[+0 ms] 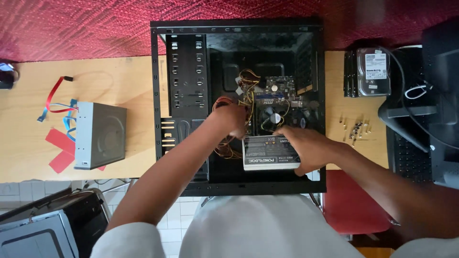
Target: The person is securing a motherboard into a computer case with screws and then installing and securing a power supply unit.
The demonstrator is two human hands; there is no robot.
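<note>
I look down at the wooden tabletop (28, 143), and the biggest thing on it is the black computer case (158, 95), lying on its side with the open side up. Above the tabletop is a red carpet (71, 28). At the right edge sits a dark monitor (442, 95) with a keyboard (411, 157) under it. On the left of the tabletop lies a grey disc drive (100, 136), with red and blue flat cables (55, 102) beside it. Low in the case is the grey power supply box (270, 153). My right hand (311, 148) is clamped on its right end, fingers over the top edge. My left hand (232, 119) is deeper in the case, just left of the box, closed around a bunch of red and yellow wires (224, 150). Behind both hands I see the small green circuit board (277, 93) with more wires on it. To the right of the case, a silver hard drive (374, 71) lies flat on the tabletop. Near it are a few tiny screws (356, 129), spread out in a little group. A red stool (351, 205) shows below the tabletop on the right.
</note>
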